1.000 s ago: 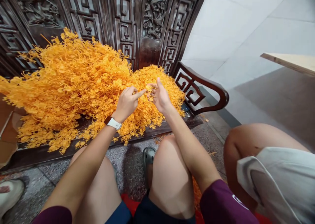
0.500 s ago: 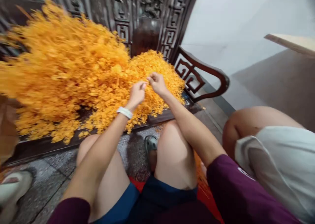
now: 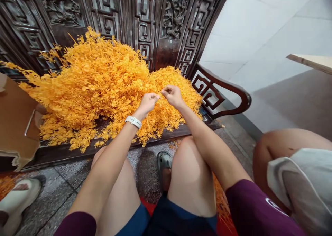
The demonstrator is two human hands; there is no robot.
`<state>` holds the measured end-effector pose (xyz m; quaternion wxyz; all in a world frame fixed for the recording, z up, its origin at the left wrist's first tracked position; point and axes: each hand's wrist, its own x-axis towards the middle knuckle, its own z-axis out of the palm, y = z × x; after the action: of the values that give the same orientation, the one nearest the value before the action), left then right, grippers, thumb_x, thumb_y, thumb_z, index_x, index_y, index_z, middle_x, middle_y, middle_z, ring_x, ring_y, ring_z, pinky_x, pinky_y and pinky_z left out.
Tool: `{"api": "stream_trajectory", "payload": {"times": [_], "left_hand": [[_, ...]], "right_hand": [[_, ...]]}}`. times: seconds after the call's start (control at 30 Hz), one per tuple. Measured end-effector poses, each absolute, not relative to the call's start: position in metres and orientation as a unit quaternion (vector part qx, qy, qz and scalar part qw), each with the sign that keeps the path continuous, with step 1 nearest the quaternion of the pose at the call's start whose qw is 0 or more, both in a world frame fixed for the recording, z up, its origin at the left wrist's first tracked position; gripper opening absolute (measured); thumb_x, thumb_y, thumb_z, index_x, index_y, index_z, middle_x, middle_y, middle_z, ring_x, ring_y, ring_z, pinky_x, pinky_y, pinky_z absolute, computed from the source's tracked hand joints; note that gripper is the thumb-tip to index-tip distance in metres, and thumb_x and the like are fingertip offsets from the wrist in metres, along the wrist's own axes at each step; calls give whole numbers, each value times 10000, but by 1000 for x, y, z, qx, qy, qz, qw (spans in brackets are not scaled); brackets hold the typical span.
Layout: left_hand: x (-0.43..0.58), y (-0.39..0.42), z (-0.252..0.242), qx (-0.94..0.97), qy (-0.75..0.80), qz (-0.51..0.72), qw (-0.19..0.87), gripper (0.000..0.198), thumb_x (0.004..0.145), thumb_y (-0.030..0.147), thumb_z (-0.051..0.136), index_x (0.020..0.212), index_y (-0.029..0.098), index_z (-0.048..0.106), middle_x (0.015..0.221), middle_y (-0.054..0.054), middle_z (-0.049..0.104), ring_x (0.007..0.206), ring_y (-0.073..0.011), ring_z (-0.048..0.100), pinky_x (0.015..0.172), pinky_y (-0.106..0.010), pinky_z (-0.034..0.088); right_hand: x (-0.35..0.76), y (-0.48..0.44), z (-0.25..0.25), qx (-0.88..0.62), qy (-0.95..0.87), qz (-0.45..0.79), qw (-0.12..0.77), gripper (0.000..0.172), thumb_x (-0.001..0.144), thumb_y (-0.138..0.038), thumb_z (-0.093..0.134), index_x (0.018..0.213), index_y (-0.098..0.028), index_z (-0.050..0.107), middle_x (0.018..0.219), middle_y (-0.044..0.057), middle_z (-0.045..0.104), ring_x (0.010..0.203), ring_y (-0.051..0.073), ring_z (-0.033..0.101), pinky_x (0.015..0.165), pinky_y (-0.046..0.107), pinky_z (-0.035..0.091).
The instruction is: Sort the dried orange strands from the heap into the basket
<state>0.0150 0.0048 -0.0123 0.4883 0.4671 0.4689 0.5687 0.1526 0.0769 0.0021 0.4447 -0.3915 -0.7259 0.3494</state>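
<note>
Since a second ago, the left hand [image 3: 147,103] and right hand [image 3: 173,96] have narrowed to pinches. One carved desk [image 3: 54,156] carries the orange flower heap [image 3: 103,83]; near it, fingertips [image 3: 164,92] almost meet, anything held too small to tell.

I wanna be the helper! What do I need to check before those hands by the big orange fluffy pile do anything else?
1. Left hand and right hand close together: ok, they meet in front of the orange pile.
2. Something held between them: cannot tell, it is too small to see.
3. Orange pile on the bench: ok, though some sprigs hang over its front edge.
4. Floor free of orange bits: not ok, some lie there.
5. Cardboard untorn: not ok, its lower edge is ragged.
</note>
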Motion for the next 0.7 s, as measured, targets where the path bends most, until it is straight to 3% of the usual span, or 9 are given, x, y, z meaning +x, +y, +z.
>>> {"api": "stream_trajectory", "payload": {"times": [0.1,0.23,0.3,0.37,0.47,0.5,0.53,0.63,0.7], "left_hand": [[16,4,-8,440,489,589,471,275,912,180,615,650,177,533,560,61,367,504,-78,278,526,-255,231],[7,-10,5,469,429,572,519,304,886,334,726,692,180,549,580,76,359,467,-50,217,474,-227,181],[-7,-13,8,448,437,607,489,309,867,358,768,713,177,572,596,71,387,458,-41,233,454,-213,190],[-25,-9,8,393,466,649,455,257,891,328,752,750,178,599,607,62,411,445,-46,290,430,-203,210],[-51,0,3,313,483,680,454,140,928,242,692,821,186,621,678,25,532,488,-70,462,424,-182,295],[-57,2,1,294,479,687,461,97,933,219,675,851,187,633,725,10,583,525,-76,514,436,-175,337],[-61,3,-1,280,472,692,468,62,934,200,665,877,187,644,770,-1,622,557,-77,548,451,-170,374],[-61,4,-5,269,451,708,473,55,912,176,698,875,176,658,798,2,644,584,-65,563,488,-160,434],[-54,6,-7,260,448,714,471,112,873,157,754,834,167,650,766,14,633,572,-52,553,505,-150,440]], "right_hand": [[142,96,4,-470,-693,303,455,190,783,-159,678,635,-198,566,665,-8,538,689,148,465,671,289,366],[167,108,22,-579,-581,239,520,221,844,-156,617,659,-209,509,652,-12,501,713,166,496,701,297,406],[189,102,34,-556,-612,285,486,188,867,-202,649,701,-196,562,626,-17,499,652,155,486,661,304,413],[207,89,45,-460,-737,381,316,158,844,-272,752,769,-163,666,656,3,584,634,142,520,638,299,436],[214,74,55,-237,-824,511,-58,285,750,-352,899,883,-141,762,800,57,722,696,149,622,654,287,506],[212,73,54,-189,-807,553,-87,321,733,-370,919,898,-144,762,834,64,738,715,151,643,666,282,533],[209,74,51,-171,-780,601,-36,330,743,-389,916,903,-153,749,853,64,741,732,150,658,680,276,557],[195,87,27,-260,-579,682,364,201,937,-380,732,910,-200,650,878,44,716,829,131,702,775,229,610],[188,94,9,-351,-407,675,505,136,1051,-255,518,933,-215,572,895,44,699,887,114,729,844,211,622]]}}
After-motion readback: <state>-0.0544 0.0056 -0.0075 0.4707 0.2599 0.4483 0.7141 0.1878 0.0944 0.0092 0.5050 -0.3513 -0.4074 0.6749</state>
